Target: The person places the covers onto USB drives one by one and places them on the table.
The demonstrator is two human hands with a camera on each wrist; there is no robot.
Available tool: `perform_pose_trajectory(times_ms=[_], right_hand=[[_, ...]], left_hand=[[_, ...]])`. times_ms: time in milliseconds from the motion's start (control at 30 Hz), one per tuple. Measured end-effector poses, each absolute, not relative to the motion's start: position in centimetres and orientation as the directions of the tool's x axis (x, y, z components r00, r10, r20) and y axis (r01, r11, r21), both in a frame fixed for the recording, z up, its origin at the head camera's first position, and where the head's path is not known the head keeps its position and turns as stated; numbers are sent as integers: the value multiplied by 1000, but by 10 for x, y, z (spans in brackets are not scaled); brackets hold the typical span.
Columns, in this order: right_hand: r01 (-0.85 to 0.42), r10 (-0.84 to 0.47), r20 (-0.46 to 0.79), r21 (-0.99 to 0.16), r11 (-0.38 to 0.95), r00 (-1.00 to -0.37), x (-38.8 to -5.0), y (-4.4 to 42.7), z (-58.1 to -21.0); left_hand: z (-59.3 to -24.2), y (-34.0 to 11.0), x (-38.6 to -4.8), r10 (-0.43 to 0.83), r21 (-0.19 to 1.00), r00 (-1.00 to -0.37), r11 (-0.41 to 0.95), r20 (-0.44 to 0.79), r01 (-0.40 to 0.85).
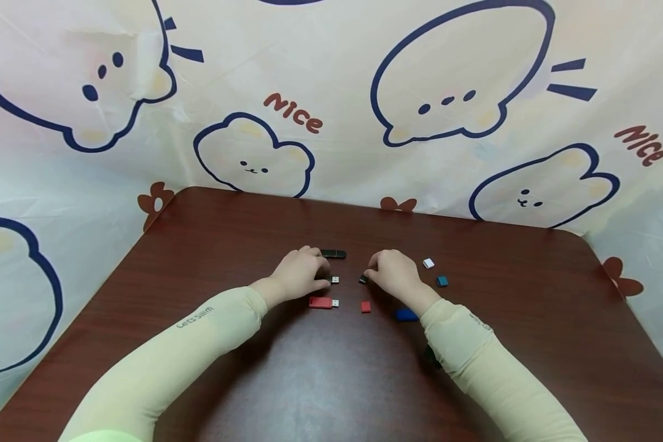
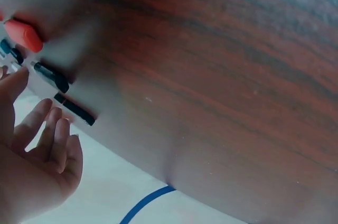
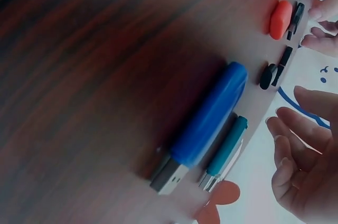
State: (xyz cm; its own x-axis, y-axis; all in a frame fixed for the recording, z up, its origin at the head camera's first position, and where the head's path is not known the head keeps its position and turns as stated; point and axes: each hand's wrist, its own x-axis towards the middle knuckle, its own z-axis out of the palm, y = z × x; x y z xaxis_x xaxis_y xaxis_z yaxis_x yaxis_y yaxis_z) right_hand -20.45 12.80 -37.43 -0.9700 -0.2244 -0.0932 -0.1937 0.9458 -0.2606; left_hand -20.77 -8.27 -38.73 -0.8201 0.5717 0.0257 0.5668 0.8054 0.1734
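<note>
My left hand (image 1: 304, 273) rests by a USB stick whose metal plug (image 1: 335, 280) shows past the fingers. In the left wrist view this black stick (image 2: 51, 77) lies before the spread thumb and fingers. Beyond it is another black stick (image 1: 333, 253). My right hand (image 1: 395, 274) is at a small black cap (image 1: 363, 279); its fingers look loosely bent and apart in the right wrist view, where the cap (image 3: 268, 77) stands beside them. Nearer the front lie a red USB stick (image 1: 320, 302) and a red cap (image 1: 366, 307).
A blue USB stick (image 3: 208, 118) and a teal one (image 3: 227, 147) lie by the right wrist. To the hand's right are a white piece (image 1: 428, 263) and a teal piece (image 1: 442, 281). The right forearm partly hides a dark green item (image 1: 432, 356). Printed cloth hangs behind the table (image 1: 226, 227).
</note>
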Motion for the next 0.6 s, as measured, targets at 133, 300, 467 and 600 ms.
perform_pose_trajectory(times_ms=[133, 300, 467, 600], right_hand=[[-188, -219, -99, -253, 949, -971, -205, 123, -377], [-185, -216, -105, -246, 951, -971, -205, 118, -381], [-164, -200, -139, -238, 957, -970, -207, 116, -385], [-125, -178, -182, -267, 956, -967, -209, 115, -386]], left_hand=[[-392, -83, -208, 575, 147, -817, 805, 38, 574], [-395, -84, -206, 568, 133, -822, 812, 42, 568], [-398, -84, -207, 571, 137, -819, 808, 56, 573], [-398, -83, -207, 576, 136, -815, 804, 65, 579]])
